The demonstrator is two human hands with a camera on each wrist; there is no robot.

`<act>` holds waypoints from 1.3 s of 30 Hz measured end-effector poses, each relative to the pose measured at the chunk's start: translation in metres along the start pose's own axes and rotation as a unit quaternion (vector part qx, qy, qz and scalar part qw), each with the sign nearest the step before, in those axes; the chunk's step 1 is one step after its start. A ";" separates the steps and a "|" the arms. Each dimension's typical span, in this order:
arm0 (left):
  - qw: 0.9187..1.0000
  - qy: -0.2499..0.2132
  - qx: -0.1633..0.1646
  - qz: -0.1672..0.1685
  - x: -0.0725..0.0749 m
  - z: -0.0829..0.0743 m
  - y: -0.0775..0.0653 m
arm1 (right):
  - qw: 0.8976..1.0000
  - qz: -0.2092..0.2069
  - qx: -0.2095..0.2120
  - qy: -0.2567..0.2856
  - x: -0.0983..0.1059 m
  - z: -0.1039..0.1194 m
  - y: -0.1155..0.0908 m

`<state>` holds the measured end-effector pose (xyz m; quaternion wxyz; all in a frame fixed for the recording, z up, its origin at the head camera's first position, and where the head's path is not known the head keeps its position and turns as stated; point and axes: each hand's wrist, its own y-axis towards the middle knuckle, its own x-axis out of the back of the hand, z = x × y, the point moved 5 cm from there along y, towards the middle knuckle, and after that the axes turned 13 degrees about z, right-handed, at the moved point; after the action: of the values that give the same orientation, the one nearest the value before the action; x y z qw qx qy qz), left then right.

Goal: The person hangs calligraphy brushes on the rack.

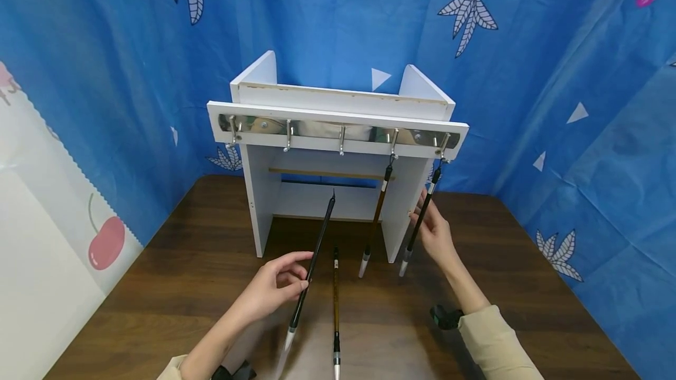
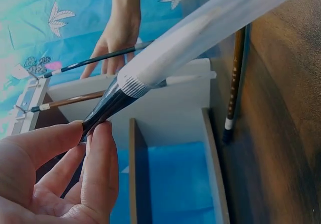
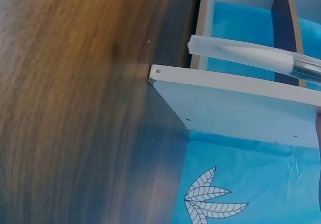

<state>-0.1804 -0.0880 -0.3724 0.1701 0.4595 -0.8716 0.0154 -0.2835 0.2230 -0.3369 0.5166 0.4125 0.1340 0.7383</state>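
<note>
My left hand [image 1: 271,286] pinches a black calligraphy brush [image 1: 318,251] between thumb and fingers. The brush slants in front of the white shelf [image 1: 259,204], its clear-capped tip [image 2: 165,53] pointing down and its hanging loop end up. At the shelf's right side panel, my right hand [image 1: 437,236] has its fingers extended, partly behind another black calligraphy brush [image 1: 419,219] that hangs from the rightmost hook. A brown calligraphy brush [image 1: 377,210] hangs from the hook beside it. On the table lies another brown brush [image 1: 336,298], just right of the held one.
A metal hook rail [image 1: 317,128] runs along the shelf's front; its three left hooks [image 1: 288,133] bear no brush. The shelf stands on a dark wooden table [image 1: 174,286]. Blue patterned curtain [image 1: 338,16] hangs behind and at the sides.
</note>
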 end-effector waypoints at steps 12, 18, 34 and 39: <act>0.998 0.002 -0.031 -0.057 0.016 -0.025 -0.025 | 0.996 -0.004 0.037 -0.083 -0.004 0.017 -0.002; 0.994 0.017 -0.043 -0.100 0.027 -0.040 -0.037 | 0.996 -0.003 0.046 -0.081 -0.004 0.016 -0.003; 0.984 0.055 -0.077 -0.154 0.048 -0.047 -0.028 | 0.997 -0.010 0.021 -0.071 -0.007 0.015 0.002; 0.982 0.057 -0.076 -0.164 0.051 -0.048 -0.025 | 0.996 -0.017 0.033 -0.085 -0.008 0.014 0.002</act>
<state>-0.1730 -0.1340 -0.3152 0.2543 0.5801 -0.7720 -0.0529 -0.2734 0.2116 -0.3303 0.5246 0.4880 0.1213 0.6869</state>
